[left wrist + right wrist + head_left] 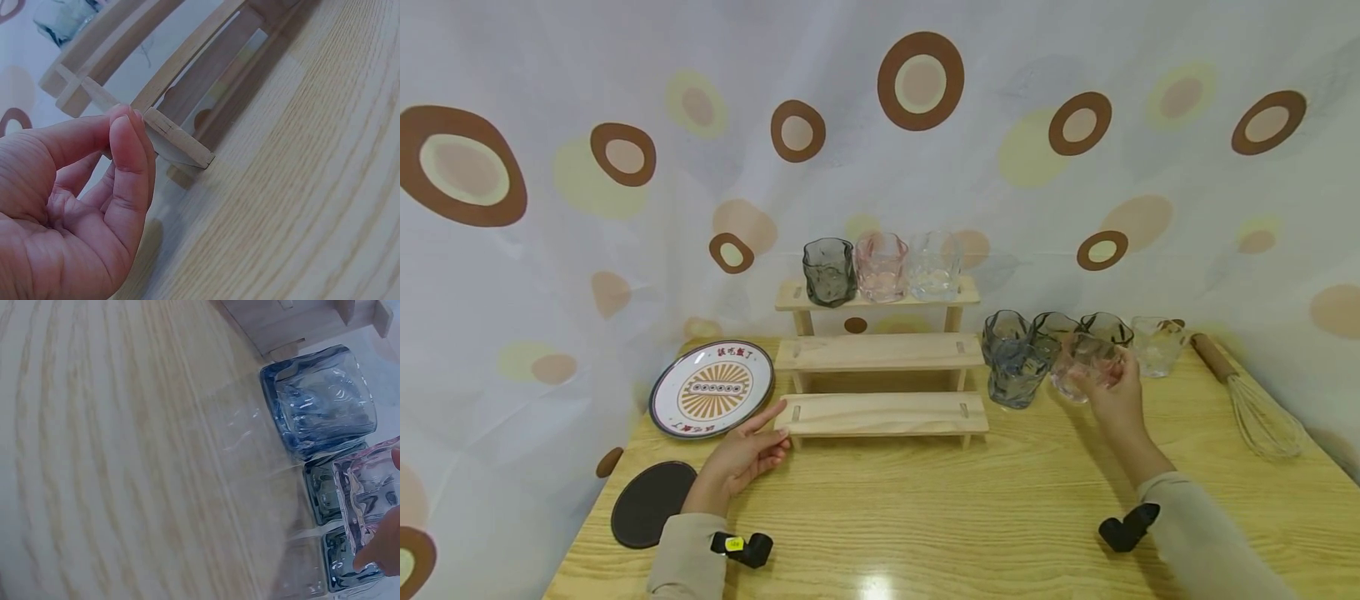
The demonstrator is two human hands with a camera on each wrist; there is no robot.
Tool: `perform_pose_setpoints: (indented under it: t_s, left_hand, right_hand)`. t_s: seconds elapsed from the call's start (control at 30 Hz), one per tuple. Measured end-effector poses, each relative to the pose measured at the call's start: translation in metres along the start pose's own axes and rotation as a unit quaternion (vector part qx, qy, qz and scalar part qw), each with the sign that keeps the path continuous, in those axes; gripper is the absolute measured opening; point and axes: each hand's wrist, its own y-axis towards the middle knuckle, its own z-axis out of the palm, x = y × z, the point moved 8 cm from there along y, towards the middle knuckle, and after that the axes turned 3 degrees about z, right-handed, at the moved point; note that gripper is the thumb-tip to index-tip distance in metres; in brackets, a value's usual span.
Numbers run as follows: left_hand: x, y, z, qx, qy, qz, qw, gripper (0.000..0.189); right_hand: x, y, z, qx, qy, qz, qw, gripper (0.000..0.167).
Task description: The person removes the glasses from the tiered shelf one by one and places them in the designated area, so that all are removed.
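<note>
The pink glass (pixel 1084 358) is gripped between the right hand's (pixel 1114 402) fingers and thumb, just right of a blue-grey glass (pixel 1015 379). Nearest, the left hand (pixel 745 457) pinches the left end of the wooden rack's (pixel 880 414) lowest shelf. Behind the pink glass stand dark glasses (pixel 1054 327); farthest, three tumblers (pixel 882 268) line the top shelf (pixel 967 292).

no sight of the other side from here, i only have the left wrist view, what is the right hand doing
Observer: The right hand holds a pink glass by its side.
Operator: ok, and what's standing up top, i only catch a corner of it
Observer: There are three glasses in a row on the top shelf of the rack.
Operator: got it, anything lying over at the far right
Observer: Yes, a whisk, to the right of all the glasses.
</note>
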Motion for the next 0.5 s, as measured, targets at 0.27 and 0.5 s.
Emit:
perform_pose_setpoints:
  t_s: [0.27,0.5]
  left_hand:
    - [0.0,0.001,-0.001,-0.001,0.004,0.0,1.0,0.064]
    - [0.001,0.001,-0.002,-0.005,0.006,-0.001,1.0,0.063]
  right_hand:
    - [-0.01,0.0,0.009,0.008,0.015,0.034,0.9993,0.077]
    - [-0.015,0.0,0.016,0.016,0.018,0.058,0.998,0.081]
